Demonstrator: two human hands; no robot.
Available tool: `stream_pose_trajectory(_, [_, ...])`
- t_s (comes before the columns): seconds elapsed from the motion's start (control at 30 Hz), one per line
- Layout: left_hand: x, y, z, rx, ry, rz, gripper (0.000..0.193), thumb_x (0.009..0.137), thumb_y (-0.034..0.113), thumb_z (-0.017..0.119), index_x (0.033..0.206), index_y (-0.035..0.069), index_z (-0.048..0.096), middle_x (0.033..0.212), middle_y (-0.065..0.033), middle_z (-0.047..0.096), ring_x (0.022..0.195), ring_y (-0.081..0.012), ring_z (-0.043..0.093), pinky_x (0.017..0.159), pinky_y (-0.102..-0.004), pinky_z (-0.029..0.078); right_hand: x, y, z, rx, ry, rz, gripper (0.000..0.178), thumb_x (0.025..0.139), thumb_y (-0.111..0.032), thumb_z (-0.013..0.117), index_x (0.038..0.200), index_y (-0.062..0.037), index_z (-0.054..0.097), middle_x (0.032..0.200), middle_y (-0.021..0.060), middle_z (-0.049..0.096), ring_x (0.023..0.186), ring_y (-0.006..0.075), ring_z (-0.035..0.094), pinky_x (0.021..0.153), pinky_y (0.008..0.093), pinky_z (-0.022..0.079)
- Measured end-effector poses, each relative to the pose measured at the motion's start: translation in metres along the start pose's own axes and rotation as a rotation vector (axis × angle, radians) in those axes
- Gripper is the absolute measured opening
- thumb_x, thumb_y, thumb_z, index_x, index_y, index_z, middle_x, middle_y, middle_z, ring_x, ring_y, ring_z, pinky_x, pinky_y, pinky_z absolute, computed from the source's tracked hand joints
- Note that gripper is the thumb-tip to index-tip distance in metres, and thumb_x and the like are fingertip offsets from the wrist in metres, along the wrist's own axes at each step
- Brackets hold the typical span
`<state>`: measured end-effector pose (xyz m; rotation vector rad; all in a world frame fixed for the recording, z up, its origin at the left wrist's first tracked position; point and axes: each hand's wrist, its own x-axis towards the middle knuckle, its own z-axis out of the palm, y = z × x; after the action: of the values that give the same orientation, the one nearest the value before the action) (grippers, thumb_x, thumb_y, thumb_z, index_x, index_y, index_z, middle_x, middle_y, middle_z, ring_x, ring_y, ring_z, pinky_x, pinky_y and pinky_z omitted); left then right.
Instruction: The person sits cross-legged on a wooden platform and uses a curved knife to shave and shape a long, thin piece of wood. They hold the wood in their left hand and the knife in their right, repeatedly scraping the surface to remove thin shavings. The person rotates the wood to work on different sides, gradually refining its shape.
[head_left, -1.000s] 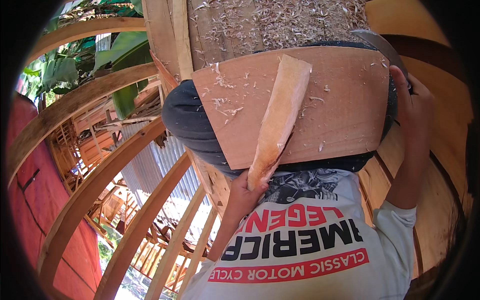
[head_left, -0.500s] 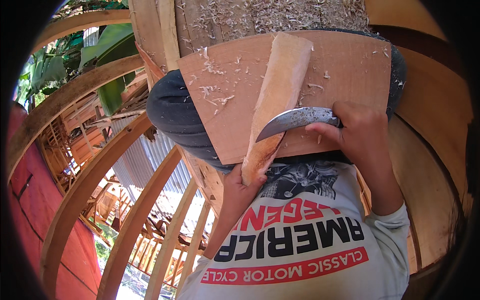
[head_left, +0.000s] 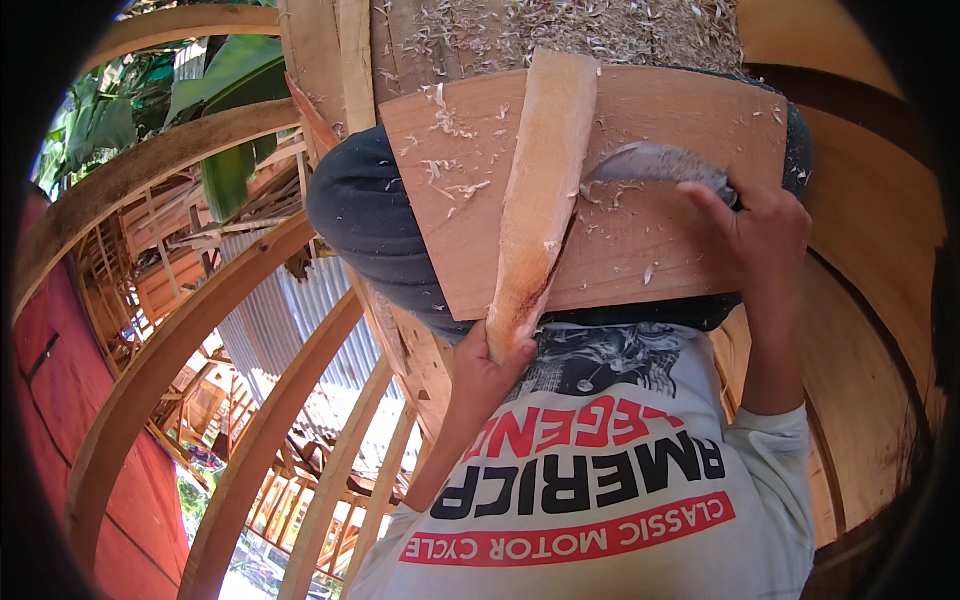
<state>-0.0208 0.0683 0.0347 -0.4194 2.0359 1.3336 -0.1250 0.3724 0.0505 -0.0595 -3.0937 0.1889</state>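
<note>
A long pale piece of wood (head_left: 545,170) slants across a flat reddish-brown board (head_left: 660,245) that rests on my lap. My left hand (head_left: 488,362) is closed round the wood's near end, close to my shirt; a dark scorched-looking patch shows just above my fingers. In my right hand (head_left: 762,225), at the board's right side, is a knife with a wide curved blade (head_left: 665,165). The blade points left, blurred by motion, its tip near the wood's right edge. My right fingers wrap the handle, which is hidden, with the thumb held out.
Thin shavings (head_left: 445,120) lie on the board and thickly on the planks (head_left: 560,30) beyond it. Curved wooden ribs (head_left: 275,420) rise at left, with corrugated metal sheets (head_left: 300,315) and green leaves (head_left: 235,100) past them. Wooden planking (head_left: 860,200) curves along the right.
The knife has moved off the wood, up and to the right, with my right hand. The wood has turned slightly more upright, its far end shifting left; my left hand keeps its grip.
</note>
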Motion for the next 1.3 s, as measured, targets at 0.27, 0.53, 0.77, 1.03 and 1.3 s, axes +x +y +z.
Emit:
stream_pose_trajectory(0.27, [0.010, -0.009, 0.002, 0.049, -0.019, 0.055, 0.049, 0.079, 0.032, 0.074, 0.111, -0.003, 0.059, 0.093, -0.0117, 0.069, 0.084, -0.0155, 0.065, 0.073, -0.0284, 0.050, 0.000, -0.005, -0.026, 0.356, -0.216, 0.202, 0.051, 0.081, -0.051, 0.066, 0.075, 0.0000, 0.066, 0.059, 0.0147, 0.060, 0.051, 0.0308, 0.059, 0.049, 0.0351, 0.044])
stream_pose_trajectory(0.53, [0.005, 0.003, 0.004, 0.001, -0.018, 0.040, 0.049, 0.077, 0.032, 0.077, 0.107, -0.003, 0.060, 0.089, -0.0128, 0.070, 0.081, -0.0165, 0.068, 0.070, -0.0278, 0.051, -0.018, -0.033, -0.001, 0.186, -0.149, -0.100, 0.056, 0.068, -0.062, 0.069, 0.059, -0.0079, 0.059, 0.051, 0.0091, 0.054, 0.047, 0.0273, 0.058, 0.042, 0.0359, 0.042])
stream_pose_trajectory(0.77, [0.014, -0.005, 0.006, 0.048, -0.006, 0.087, 0.048, 0.076, 0.032, 0.077, 0.108, -0.001, 0.061, 0.087, -0.0131, 0.071, 0.078, -0.0184, 0.069, 0.069, -0.0292, 0.052, -0.004, -0.028, 0.015, 0.108, -0.068, -0.063, 0.058, 0.069, -0.066, 0.066, 0.058, -0.0087, 0.060, 0.048, 0.0086, 0.052, 0.044, 0.0288, 0.055, 0.040, 0.0370, 0.041])
stream_pose_trajectory(1.03, [0.013, -0.016, 0.004, 0.198, -0.110, 0.103, 0.058, 0.077, 0.042, 0.074, 0.112, 0.000, 0.057, 0.084, -0.0183, 0.068, 0.079, -0.0303, 0.069, 0.067, -0.0325, 0.053, 0.040, 0.061, -0.033, 0.349, 0.097, 0.688, 0.066, 0.085, -0.061, 0.056, 0.072, 0.0034, 0.061, 0.051, 0.0100, 0.043, 0.050, 0.0192, 0.040, 0.052, 0.0333, 0.038])
stream_pose_trajectory(1.3, [0.006, -0.023, 0.009, 0.141, -0.066, 0.162, 0.058, 0.075, 0.040, 0.077, 0.113, 0.001, 0.057, 0.086, -0.0157, 0.068, 0.080, -0.0281, 0.070, 0.066, -0.0321, 0.053, -0.036, -0.037, -0.017, 0.294, -0.373, 0.010, 0.052, 0.077, -0.052, 0.068, 0.063, -0.0027, 0.060, 0.058, 0.0155, 0.058, 0.054, 0.0340, 0.059, 0.050, 0.0400, 0.045])
